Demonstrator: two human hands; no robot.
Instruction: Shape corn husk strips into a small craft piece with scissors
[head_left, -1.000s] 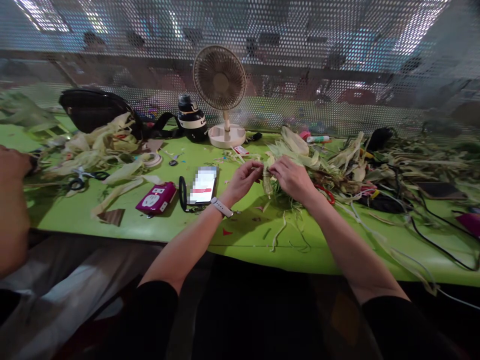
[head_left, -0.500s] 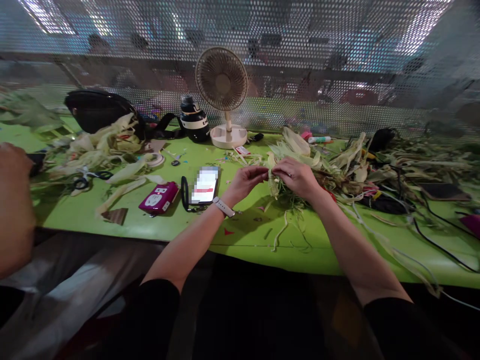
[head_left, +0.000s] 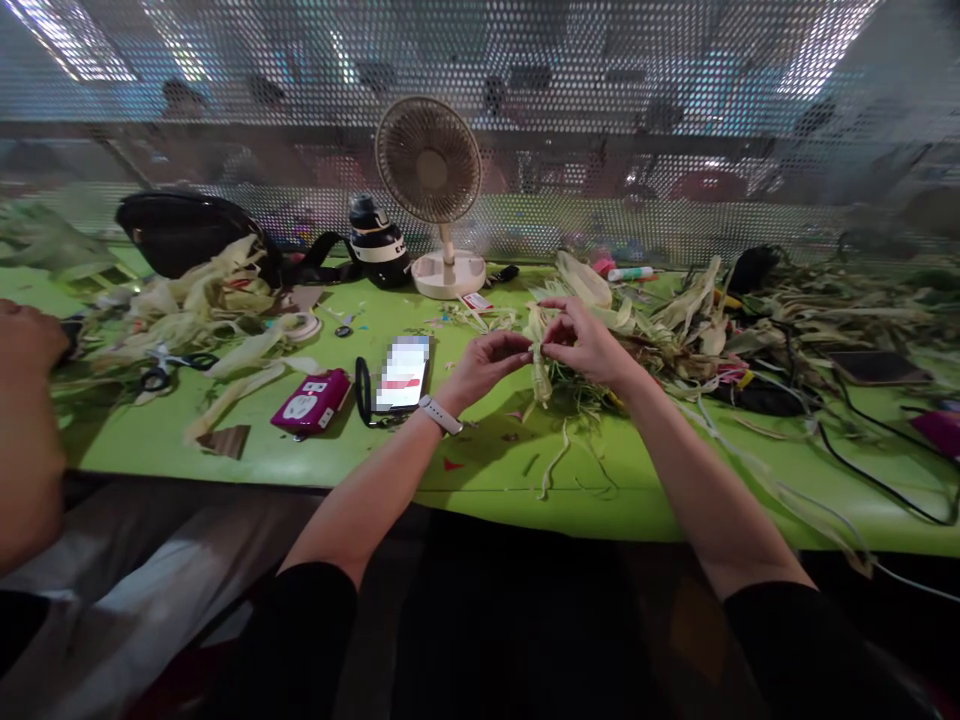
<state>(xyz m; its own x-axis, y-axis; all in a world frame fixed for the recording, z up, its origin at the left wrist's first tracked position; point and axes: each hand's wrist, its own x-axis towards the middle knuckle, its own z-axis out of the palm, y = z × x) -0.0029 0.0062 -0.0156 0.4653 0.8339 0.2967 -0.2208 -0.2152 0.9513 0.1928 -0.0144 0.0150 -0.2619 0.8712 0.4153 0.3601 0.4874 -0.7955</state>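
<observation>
My left hand point(head_left: 493, 366), with a pale watch band point(head_left: 440, 414) at its wrist, pinches the left side of a pale corn husk piece point(head_left: 541, 380). From the right, my right hand point(head_left: 582, 343) grips the same piece between thumb and fingertips, its other fingers raised. The piece hangs upright between the two hands, narrowed where the fingertips meet. Just beyond and to the right lies a heap of dry husks point(head_left: 694, 320), with green strands under my right hand. A loose pale strip point(head_left: 556, 460) rests on the green table point(head_left: 480, 470) below.
Left of my hands lie a phone point(head_left: 405, 375), a magenta device point(head_left: 311, 403), scissors point(head_left: 176, 368) and more husks point(head_left: 225, 285). A fan point(head_left: 431, 170), a bottle point(head_left: 375, 243) and a black bag point(head_left: 191, 235) stand behind. Cables point(head_left: 847, 465) run along the right. Another person's arm point(head_left: 30, 430) is at far left.
My right hand's fingers have lifted and spread a little while its thumb stays at the husk piece. The whole view has shifted slightly.
</observation>
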